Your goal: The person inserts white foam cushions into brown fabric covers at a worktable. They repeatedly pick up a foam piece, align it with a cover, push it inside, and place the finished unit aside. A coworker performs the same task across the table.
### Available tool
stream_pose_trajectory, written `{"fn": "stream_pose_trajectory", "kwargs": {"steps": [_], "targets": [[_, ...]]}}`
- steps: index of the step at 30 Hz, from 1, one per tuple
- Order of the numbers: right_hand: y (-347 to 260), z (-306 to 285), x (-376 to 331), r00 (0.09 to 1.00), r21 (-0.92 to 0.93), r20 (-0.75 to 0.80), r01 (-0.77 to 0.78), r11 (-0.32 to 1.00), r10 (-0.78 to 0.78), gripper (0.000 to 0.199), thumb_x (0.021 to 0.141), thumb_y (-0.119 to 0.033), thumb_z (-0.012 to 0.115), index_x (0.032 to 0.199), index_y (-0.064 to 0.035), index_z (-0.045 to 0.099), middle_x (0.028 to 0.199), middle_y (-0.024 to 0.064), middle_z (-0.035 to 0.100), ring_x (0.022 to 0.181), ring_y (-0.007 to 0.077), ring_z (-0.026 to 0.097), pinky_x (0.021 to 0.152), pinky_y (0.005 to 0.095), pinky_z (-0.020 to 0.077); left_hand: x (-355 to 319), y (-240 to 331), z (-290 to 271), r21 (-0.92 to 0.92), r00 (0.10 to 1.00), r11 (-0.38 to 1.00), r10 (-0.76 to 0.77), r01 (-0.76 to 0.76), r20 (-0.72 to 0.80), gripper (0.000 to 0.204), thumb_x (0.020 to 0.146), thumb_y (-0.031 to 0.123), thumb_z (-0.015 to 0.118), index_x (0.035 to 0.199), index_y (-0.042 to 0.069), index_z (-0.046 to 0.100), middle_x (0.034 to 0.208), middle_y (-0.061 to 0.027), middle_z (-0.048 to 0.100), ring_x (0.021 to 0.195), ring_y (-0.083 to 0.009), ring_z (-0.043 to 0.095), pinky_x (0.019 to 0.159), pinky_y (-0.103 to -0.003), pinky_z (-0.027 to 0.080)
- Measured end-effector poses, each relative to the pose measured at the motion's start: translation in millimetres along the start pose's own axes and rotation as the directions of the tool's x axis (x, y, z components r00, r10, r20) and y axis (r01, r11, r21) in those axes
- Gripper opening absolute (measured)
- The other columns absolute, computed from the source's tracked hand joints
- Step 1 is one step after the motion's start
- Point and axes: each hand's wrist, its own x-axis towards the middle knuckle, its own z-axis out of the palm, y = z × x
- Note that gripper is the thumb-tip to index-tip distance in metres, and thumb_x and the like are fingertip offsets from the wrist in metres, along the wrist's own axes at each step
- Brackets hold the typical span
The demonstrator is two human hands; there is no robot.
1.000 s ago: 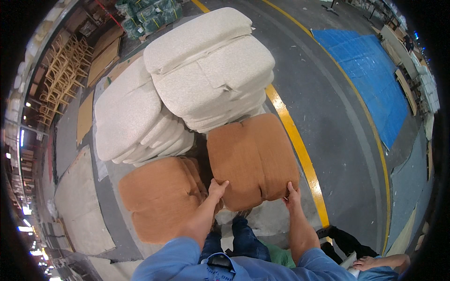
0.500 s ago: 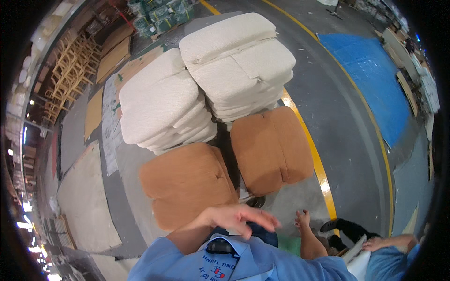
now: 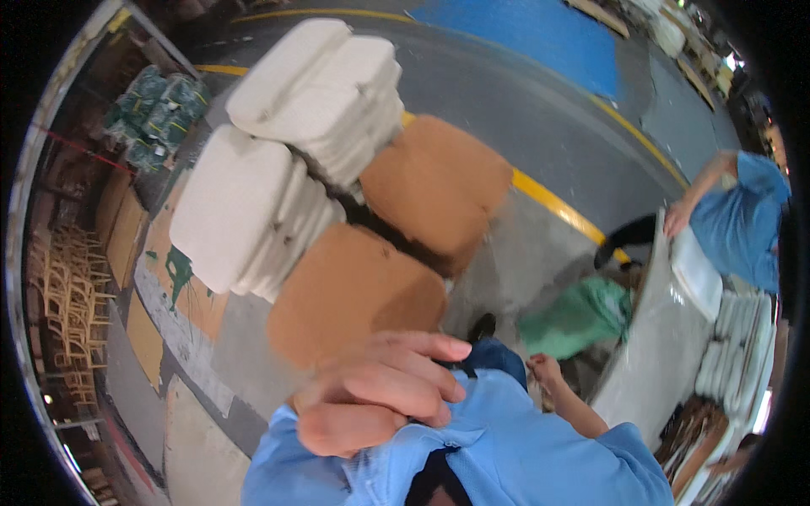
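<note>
My left hand (image 3: 388, 384) is raised in front of the chest of my light blue shirt (image 3: 515, 430). Its fingers are loosely bent and apart, with nothing seen in them. Lower at my other side, my right hand (image 3: 547, 371) hangs near my dark blue trousers, its fingers slightly curled and no object visible in it. The nearest thing beyond my left hand is a brown cushion (image 3: 354, 287) on a stack; a second brown cushion (image 3: 439, 185) lies to its right. Behind them stand two tall stacks of off-white cushions (image 3: 232, 202) (image 3: 312, 84).
A table (image 3: 666, 337) stands at right, with a green sack (image 3: 578, 320) beside it and a co-worker in a blue shirt (image 3: 738, 223) behind. White pads (image 3: 734, 346) are piled nearby. Wooden chair frames (image 3: 72, 312), green wrapped bundles (image 3: 156, 114) and a blue sheet (image 3: 531, 38) lie farther off.
The view has swung right, so the cushion stacks sit farther left and the table and co-worker show more fully. My left hand has come up closer to the camera, its fingers more bent.
</note>
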Motion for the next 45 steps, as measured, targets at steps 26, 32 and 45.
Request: {"fn": "stream_pose_trajectory", "kwargs": {"steps": [26, 32, 45], "targets": [[376, 263, -433, 0.732, 0.949, -0.049, -0.177, 0.26, 0.679, 0.035, 0.098, -0.029, 0.069, 0.126, -0.008, 0.069, 0.101, 0.0056, 0.072, 0.081, 0.0161, 0.07, 0.066, 0.0305, 0.0545, -198, 130, 374, -0.558, 0.641, -0.32, 0.441, 0.766, 0.628, 0.06, 0.108, 0.05, 0.052, 0.106, -0.008, 0.067, 0.108, -0.0227, 0.069, 0.095, -0.0381, 0.071, 0.105, -0.059, 0.052], [441, 416, -527, 0.585, 0.997, -0.072, 0.045, 0.056, 0.808, 0.026, 0.098, -0.023, 0.068, 0.115, -0.0022, 0.069, 0.092, 0.0086, 0.069, 0.07, 0.0188, 0.068, 0.055, 0.0309, 0.0546, -206, 202, 436, -0.5, 0.559, -0.251, 0.358, 0.829, 0.748, 0.043, 0.106, 0.04, 0.062, 0.094, 0.0, 0.068, 0.091, -0.0148, 0.07, 0.083, -0.0365, 0.07, 0.08, -0.043, 0.058], [481, 391, -491, 0.636, 0.992, 0.113, -0.115, -0.051, 0.763, 0.037, 0.089, -0.034, 0.079, 0.105, -0.0013, 0.076, 0.086, 0.0075, 0.075, 0.078, 0.0177, 0.072, 0.065, 0.0373, 0.0576, -225, 172, 627, -0.225, 0.047, 0.157, 0.714, 0.962, 0.698, 0.022, 0.102, 0.021, 0.069, 0.11, 0.001, 0.073, 0.115, -0.0152, 0.073, 0.1, -0.0315, 0.072, 0.095, -0.046, 0.056]]}}
